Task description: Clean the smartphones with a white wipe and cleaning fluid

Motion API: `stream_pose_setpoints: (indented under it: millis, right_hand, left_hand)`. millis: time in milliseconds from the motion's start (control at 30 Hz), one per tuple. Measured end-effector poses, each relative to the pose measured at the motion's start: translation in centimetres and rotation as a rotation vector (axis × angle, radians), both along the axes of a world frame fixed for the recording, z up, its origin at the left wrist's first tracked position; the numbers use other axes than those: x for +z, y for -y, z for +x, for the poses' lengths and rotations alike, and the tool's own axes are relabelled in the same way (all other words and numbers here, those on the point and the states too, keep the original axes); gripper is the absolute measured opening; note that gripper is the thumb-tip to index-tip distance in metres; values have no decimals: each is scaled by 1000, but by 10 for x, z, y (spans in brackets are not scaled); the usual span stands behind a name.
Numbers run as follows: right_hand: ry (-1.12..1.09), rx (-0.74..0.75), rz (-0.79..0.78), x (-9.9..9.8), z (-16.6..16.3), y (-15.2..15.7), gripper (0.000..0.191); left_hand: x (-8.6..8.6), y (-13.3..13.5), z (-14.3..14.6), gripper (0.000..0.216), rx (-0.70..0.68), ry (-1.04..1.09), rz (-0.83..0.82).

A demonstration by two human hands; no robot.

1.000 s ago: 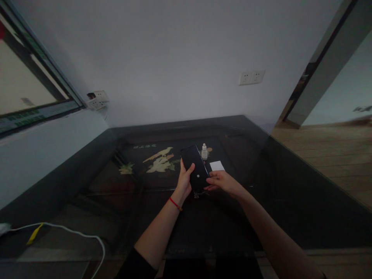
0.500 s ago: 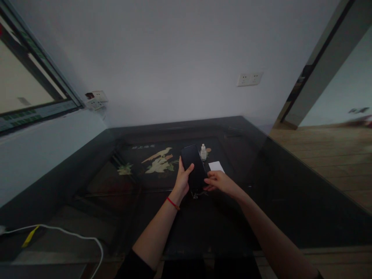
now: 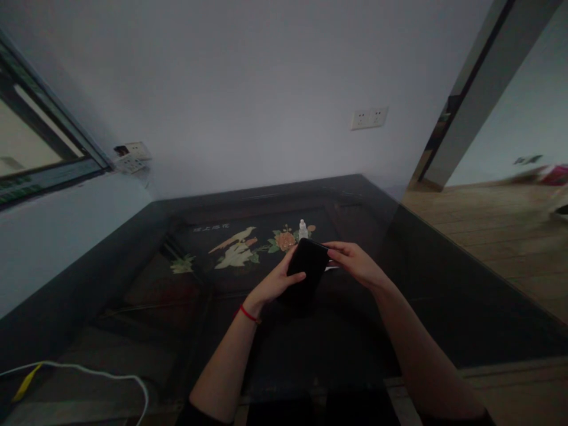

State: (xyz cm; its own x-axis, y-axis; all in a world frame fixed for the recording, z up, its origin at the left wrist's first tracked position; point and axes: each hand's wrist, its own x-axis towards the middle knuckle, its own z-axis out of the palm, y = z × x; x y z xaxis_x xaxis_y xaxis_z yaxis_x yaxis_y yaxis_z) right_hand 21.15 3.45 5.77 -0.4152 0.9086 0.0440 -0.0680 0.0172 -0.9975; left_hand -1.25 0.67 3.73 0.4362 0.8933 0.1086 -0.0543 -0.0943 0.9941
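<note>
Over the middle of the dark glass-topped table (image 3: 435, 284), both your bare forearms stretched forward and angled inward, meeting at a black phone (image 3: 307, 266). Your left hand (image 3: 271, 285) sat under the phone's left side, wrist slightly bent. Its fingers were curled round the back and its thumb (image 3: 298, 276) lay across the near left edge, so it was closed on the phone in a firm holding grip. A red string bracelet (image 3: 248, 314) was on that wrist.

Your right hand (image 3: 356, 264) was palm down at the phone's far right corner, fingers partly curled. Its fingertips (image 3: 332, 253) pinched that corner, so the hand was mostly closed and shared the hold.

The phone was tilted, screen dark, held between the two hands with the left at its near-left and the right at its far-right. Couldn't tell if its near end touched the table.

Just past the phone, a small white dropper bottle (image 3: 303, 229) stood upright on the table, near your right fingertips but apart from them. An inlaid bird and flower picture (image 3: 239, 248) showed in the tabletop left of the phone. A white cable (image 3: 110, 378) lay at the near left edge, well apart from both hands. A wall socket (image 3: 369, 118) sat on the wall behind.
</note>
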Motion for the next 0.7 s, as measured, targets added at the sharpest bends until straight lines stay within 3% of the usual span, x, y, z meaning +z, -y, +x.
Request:
stream_pose_setpoints:
  millis: [333, 533, 700]
  right_hand:
    - [-45, -139, -15, -9, -11, -2, 41]
    - [6, -326, 49, -12, -19, -2, 38]
    - [-13, -383, 49, -18, -27, 0, 45]
  left_hand:
    - [-6, -3, 1, 84, 0, -30, -2]
    - [-7, 1, 13, 78, 74, 67, -124]
    - [-10, 6, 24, 72, 170, 108, -259]
